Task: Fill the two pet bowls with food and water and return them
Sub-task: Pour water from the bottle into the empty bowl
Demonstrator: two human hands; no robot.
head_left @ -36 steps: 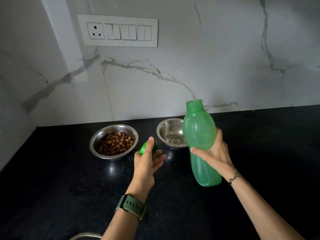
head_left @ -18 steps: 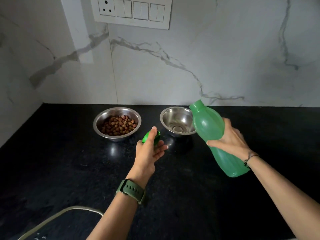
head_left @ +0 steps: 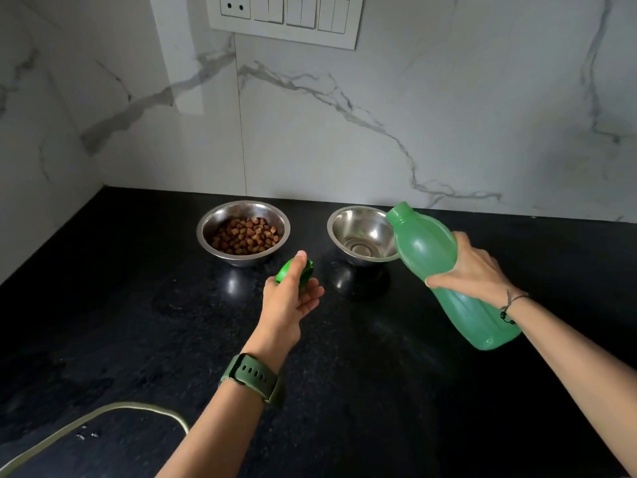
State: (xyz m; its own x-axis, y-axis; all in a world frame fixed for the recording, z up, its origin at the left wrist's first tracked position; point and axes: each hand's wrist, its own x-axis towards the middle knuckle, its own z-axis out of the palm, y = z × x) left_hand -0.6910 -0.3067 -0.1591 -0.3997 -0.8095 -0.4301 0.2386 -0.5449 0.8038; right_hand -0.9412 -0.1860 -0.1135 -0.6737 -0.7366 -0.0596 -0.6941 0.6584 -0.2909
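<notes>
Two steel pet bowls stand on the black counter near the wall. The left bowl holds brown kibble. The right bowl is empty inside. My right hand grips an uncapped green water bottle, tilted left with its open mouth over the right bowl's rim. No water shows leaving it. My left hand pinches the bottle's green cap in front of the gap between the bowls.
A marble wall backs the black counter, with a switch panel high up. The curved rim of a sink shows at the lower left.
My right hand has tilted the bottle from upright toward the left, bringing its mouth over the right bowl. My left hand still holds the cap in about the same place.
</notes>
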